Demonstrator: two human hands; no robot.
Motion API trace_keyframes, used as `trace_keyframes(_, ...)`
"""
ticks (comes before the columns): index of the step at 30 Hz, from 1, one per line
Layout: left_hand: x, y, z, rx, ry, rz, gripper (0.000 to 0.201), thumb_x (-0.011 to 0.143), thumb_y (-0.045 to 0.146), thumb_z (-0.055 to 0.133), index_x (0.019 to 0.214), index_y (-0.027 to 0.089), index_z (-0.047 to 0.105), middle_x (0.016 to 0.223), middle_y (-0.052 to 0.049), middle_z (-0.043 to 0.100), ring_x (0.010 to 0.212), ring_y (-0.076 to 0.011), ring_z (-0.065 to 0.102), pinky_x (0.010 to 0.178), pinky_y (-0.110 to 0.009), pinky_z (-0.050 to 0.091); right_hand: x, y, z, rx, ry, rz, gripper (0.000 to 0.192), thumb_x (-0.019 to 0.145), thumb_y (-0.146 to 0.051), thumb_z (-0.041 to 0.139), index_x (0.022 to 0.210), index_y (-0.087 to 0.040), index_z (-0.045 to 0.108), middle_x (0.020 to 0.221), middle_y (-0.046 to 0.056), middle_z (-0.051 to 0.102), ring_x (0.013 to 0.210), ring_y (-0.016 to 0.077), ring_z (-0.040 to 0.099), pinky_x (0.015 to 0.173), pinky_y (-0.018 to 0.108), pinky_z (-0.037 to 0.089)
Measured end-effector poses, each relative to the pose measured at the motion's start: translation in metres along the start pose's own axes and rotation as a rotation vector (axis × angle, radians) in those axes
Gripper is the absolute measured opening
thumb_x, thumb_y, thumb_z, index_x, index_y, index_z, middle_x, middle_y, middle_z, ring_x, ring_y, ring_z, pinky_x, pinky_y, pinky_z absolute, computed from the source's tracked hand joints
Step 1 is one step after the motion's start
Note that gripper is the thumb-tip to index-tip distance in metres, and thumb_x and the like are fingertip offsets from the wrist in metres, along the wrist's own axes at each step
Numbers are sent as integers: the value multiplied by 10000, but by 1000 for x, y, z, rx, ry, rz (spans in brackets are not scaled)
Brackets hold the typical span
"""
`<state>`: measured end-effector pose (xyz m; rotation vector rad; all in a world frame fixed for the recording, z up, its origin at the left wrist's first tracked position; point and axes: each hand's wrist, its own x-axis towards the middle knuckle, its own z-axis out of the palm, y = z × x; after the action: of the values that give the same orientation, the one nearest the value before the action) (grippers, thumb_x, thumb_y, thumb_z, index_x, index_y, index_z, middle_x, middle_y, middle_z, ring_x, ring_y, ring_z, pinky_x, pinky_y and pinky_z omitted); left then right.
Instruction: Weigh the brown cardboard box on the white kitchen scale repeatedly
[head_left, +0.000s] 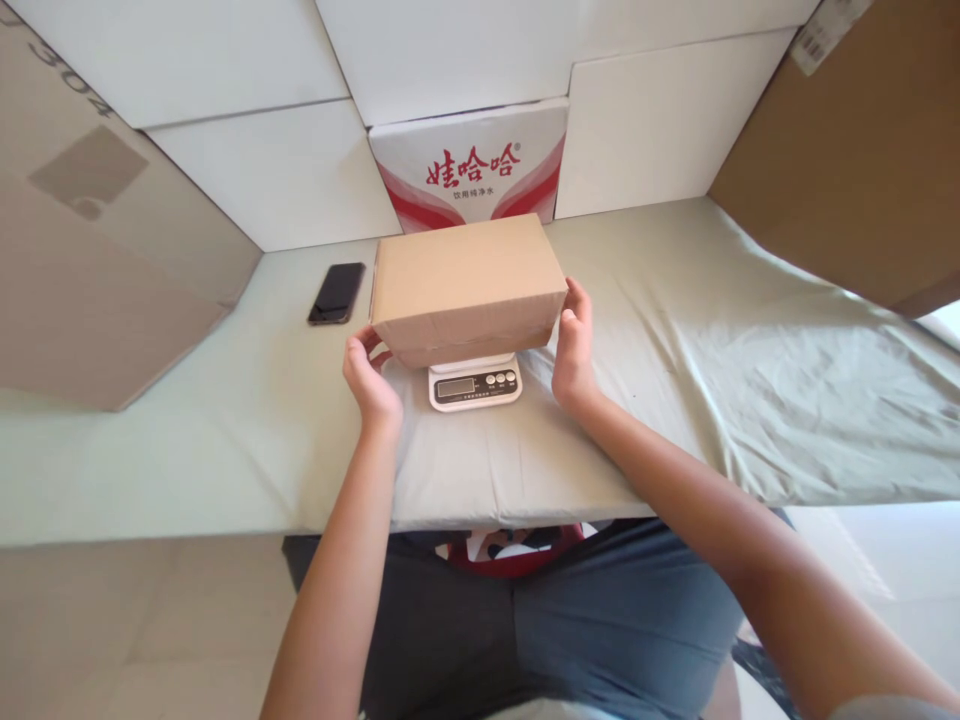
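Box (pixel 466 285) on scale (pixel 475 382) | left hand (pixel 369 378), right hand (pixel 574 350) grip its ends | phone (pixel 337 292) just left

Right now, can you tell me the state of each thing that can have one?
cardboard box: closed, resting on the scale, held at both ends
kitchen scale: under the box; display reading too small to tell
smartphone: screen dark, lying flat
left hand: on the box's left end
right hand: on the box's right end

"娃哈哈" in red on white carton (pixel 469 160), "304" on left cardboard (pixel 75 85)
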<state>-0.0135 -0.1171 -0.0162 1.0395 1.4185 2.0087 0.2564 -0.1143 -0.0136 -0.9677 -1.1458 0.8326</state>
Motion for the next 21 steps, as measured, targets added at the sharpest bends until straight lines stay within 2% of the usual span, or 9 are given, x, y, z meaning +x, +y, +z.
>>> trace_keyframes(4, 2, 0, 0, -19, 18, -34, 526, 969, 687, 459, 1030, 219, 694, 1087, -105, 744, 1021, -211, 704, 745, -281, 522, 5, 3, 1, 68, 40, 63, 735, 937, -725, 465, 1546, -325, 374, 1750, 96, 390, 1675, 302, 341, 1398, 593, 269)
trace_keyframes(9, 6, -3, 4, 9, 49, -65, 569, 952, 723, 472, 1030, 204, 691, 1069, -110, 743, 975, -205, 702, 703, -274, 513, 8, 3, 1, 106, 26, 63, 796, 890, -761, 516, 1550, -338, 377, 1760, 85, 386, 1663, 307, 369, 1402, 595, 274)
trace_keyframes(16, 3, -6, 6, -8, -24, -92, 562, 946, 730, 494, 1004, 207, 691, 1065, -93, 734, 992, -201, 692, 723, -266, 505, 8, -1, 2, 89, -5, 61, 835, 899, -790, 494, 1597, -354, 354, 1775, 63, 376, 1680, 334, 338, 1402, 611, 270)
trace_keyframes(18, 0, -2, 6, -12, -51, -70, 509, 937, 690, 542, 988, 206, 690, 1042, -73, 721, 976, -190, 674, 719, -253, 491, 6, -5, 3, 109, -22, 65, 816, 904, -790, 499, 1592, -365, 388, 1773, 45, 392, 1687, 335, 326, 1404, 603, 275)
trace_keyframes(21, -7, 4, 6, -1, -59, 37, 448, 928, 633, 602, 1009, 203, 698, 1002, -50, 699, 940, -178, 651, 767, -254, 494, 3, -12, 3, 96, -58, 60, 772, 938, -790, 470, 1591, -379, 443, 1782, 2, 396, 1706, 316, 289, 1421, 569, 255)
